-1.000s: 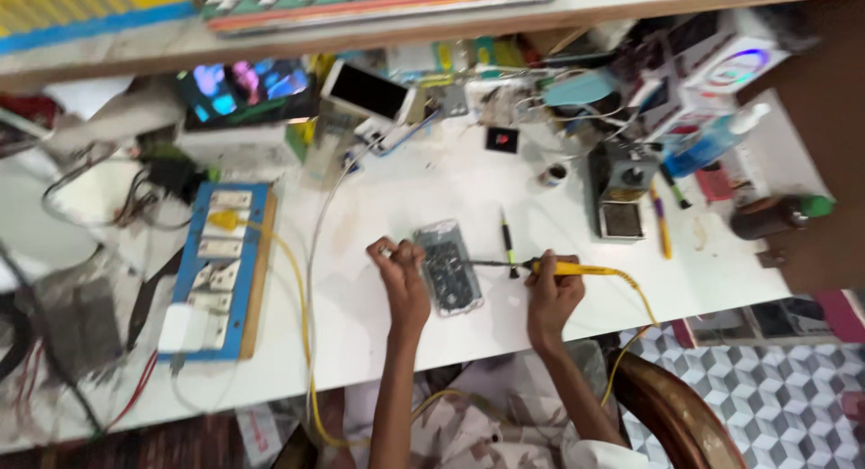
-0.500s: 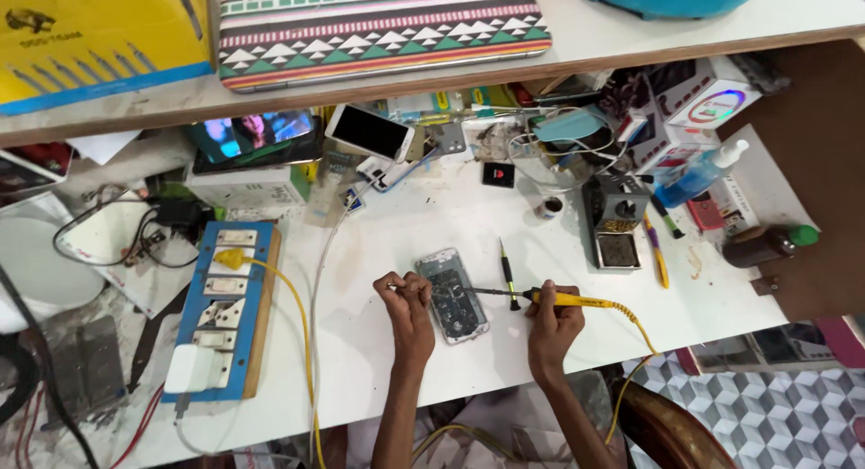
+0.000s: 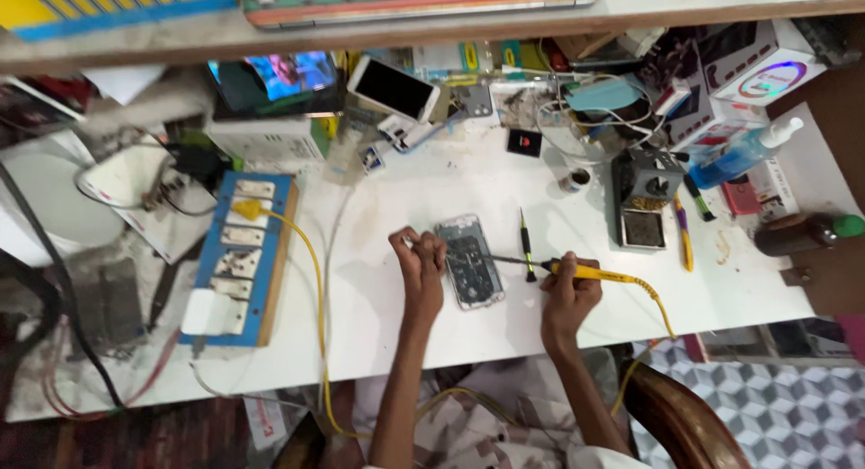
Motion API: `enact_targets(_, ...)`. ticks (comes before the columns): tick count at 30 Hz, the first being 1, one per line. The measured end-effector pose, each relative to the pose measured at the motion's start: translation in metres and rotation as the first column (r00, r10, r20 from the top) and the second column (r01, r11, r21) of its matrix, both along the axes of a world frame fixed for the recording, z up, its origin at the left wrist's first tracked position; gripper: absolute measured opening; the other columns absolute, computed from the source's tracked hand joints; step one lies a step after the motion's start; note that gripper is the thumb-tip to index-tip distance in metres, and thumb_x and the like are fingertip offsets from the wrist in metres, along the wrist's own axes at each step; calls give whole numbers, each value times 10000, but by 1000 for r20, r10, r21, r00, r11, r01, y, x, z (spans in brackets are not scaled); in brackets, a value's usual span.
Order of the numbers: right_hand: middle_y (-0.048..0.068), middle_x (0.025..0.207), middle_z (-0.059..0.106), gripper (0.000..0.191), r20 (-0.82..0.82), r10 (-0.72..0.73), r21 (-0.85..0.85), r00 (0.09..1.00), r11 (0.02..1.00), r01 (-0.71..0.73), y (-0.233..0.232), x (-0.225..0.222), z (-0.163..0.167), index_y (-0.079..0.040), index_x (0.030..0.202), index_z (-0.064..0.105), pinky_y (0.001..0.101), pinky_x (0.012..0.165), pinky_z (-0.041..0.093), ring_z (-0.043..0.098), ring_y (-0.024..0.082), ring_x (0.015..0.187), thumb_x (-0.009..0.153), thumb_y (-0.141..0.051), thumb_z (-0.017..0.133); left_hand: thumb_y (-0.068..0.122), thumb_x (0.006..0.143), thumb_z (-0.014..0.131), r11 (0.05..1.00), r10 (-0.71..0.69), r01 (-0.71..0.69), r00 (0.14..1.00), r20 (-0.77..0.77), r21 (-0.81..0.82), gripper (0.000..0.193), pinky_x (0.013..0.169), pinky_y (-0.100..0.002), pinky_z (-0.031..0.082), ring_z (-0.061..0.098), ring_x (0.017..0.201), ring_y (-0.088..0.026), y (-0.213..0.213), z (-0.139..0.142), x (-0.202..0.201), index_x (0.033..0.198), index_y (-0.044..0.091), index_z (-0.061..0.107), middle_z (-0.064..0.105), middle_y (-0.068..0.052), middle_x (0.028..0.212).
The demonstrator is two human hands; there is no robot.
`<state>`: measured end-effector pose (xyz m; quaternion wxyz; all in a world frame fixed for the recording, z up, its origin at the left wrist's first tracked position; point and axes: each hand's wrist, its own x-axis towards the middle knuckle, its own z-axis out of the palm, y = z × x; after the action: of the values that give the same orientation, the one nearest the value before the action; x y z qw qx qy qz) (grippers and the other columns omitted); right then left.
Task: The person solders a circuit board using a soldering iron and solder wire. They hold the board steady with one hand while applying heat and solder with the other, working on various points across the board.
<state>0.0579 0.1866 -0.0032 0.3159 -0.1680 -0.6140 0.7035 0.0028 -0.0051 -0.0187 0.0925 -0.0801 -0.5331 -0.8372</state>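
Right grip (image 3: 568, 287) holds soldering iron (image 3: 577, 272); tip on phone (image 3: 470, 273).

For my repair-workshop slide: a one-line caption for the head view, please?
Right hand holds a yellow soldering iron to an opened phone; left hand steadies it.

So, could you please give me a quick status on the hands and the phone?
Left hand steadies the opened phone. Right hand holds yellow soldering iron, tip over phone. Screwdriver lies beside it.

Both forearms reach forward; the left hand (image 3: 420, 264) is curled into a fist, the right hand (image 3: 569, 289) closed in a pen-like grip.
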Motion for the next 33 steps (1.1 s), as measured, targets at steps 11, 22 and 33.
enact_targets(11,27,731,540,212,-39,-9,-54,999,999,7,0,4,-5,-35,922,501,232,494,377,440,60,541,1077,-161,572,151,1148,330,999,-50,50,999,9,-1,71,536,-219,349,412,687,-84,4,3,-2,1144,152,258,459,-58,869)
enact_targets(22,-24,661,468,229,-51,-38,60,998,997,41,0,19,-5,-49,912,485,218,476,298,369,20,538,1095,-154,574,154,1162,329,995,-46,43,998,-36,-94,82,549,-227,362,403,664,-80,1,4,4,1128,141,255,488,-73,857)
enact_targets(33,-26,681,486,236,-59,-46,41,997,998,48,2,21,-3,-48,907,478,217,479,309,380,20,541,1092,-159,574,169,1151,401,999,-30,30,1000,8,21,112,598,-249,406,451,613,-93,-6,21,-3,1161,137,294,574,-103,893)
